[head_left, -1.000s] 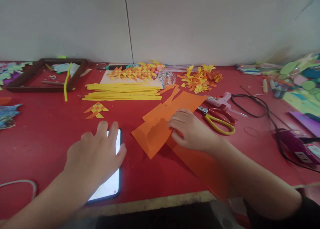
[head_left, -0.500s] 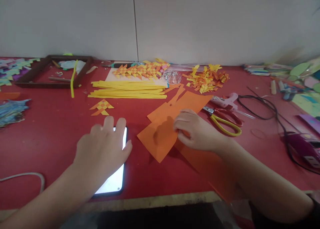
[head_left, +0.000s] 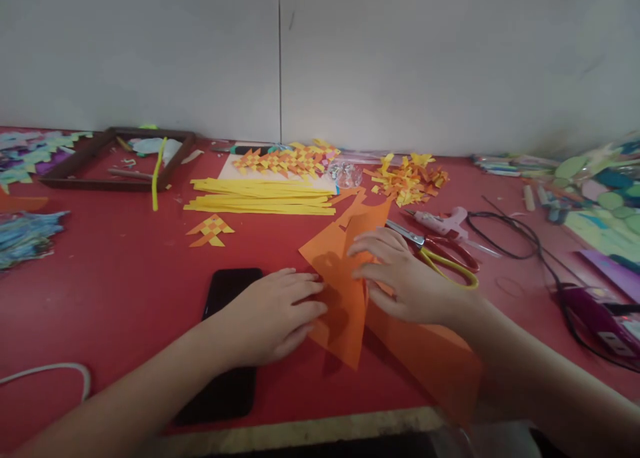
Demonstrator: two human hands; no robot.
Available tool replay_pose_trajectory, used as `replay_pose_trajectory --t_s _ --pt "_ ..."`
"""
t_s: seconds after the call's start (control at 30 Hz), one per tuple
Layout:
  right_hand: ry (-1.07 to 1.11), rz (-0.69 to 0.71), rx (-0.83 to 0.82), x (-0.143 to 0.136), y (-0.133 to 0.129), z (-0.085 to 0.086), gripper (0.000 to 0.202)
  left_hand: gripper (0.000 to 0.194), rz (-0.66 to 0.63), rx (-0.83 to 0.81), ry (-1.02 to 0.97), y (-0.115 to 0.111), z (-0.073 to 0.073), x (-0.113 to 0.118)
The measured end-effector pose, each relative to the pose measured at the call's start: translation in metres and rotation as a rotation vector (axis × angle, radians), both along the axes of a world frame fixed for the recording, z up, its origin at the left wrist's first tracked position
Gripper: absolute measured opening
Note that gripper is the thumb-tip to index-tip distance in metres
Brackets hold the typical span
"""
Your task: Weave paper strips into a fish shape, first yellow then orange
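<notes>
My left hand [head_left: 280, 315] is stretched out over the dark phone [head_left: 233, 291], its fingers extended at the left edge of a sheet of orange paper [head_left: 337, 305]. My right hand [head_left: 405, 271] has its curved fingers around the right edge of that sheet, which is bent and tilted up. More orange paper [head_left: 425, 351] lies beneath the right hand and forearm, reaching the table's front edge. Close beyond the right hand lie scissors [head_left: 447, 265] with red and yellow handles. A woven orange and yellow paper fish [head_left: 213, 230] rests beyond the phone.
Yellow paper strips [head_left: 260, 197] lie behind, with woven fish [head_left: 280, 161] and a pile of paper scraps [head_left: 407, 178]. A pink glue gun [head_left: 443, 221], a black cable [head_left: 520, 221] and a purple device [head_left: 600, 318] are right. A brown frame [head_left: 115, 185] stands far left.
My left hand has moved right, from the phone to the orange paper. The phone's screen has gone from lit to dark. The sheet at my right hand has turned and tilted.
</notes>
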State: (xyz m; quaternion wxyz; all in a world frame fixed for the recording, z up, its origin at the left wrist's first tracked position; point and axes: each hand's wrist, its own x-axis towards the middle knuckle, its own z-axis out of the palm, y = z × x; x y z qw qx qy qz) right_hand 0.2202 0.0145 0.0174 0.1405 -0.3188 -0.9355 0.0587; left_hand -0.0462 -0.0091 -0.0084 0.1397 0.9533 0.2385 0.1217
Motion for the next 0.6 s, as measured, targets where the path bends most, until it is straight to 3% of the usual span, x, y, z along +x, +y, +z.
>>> replay_pose_trajectory --t_s 0.1,0.17,0.27,0.37,0.6 --pt "0.003 -0.136 0.156 0.001 -0.008 -0.013 0.039 0.030 0.020 -0.006 -0.029 -0.001 0.000 0.001" --pt "0.064 -0.165 0.204 0.001 -0.011 -0.024 0.029 0.031 0.031 -0.018 -0.049 0.001 -0.001 0.001" --pt "0.187 -0.088 0.175 0.002 -0.010 -0.037 0.014 0.033 0.031 -0.056 -0.069 0.003 -0.001 0.001" --pt "0.241 -0.025 0.097 0.004 -0.008 -0.039 0.013 0.035 0.025 -0.094 -0.068 0.005 -0.001 0.000" --pt "0.053 0.020 -0.040 0.006 -0.011 -0.034 0.054 0.053 0.100 -0.111 -0.028 0.002 -0.001 -0.002"
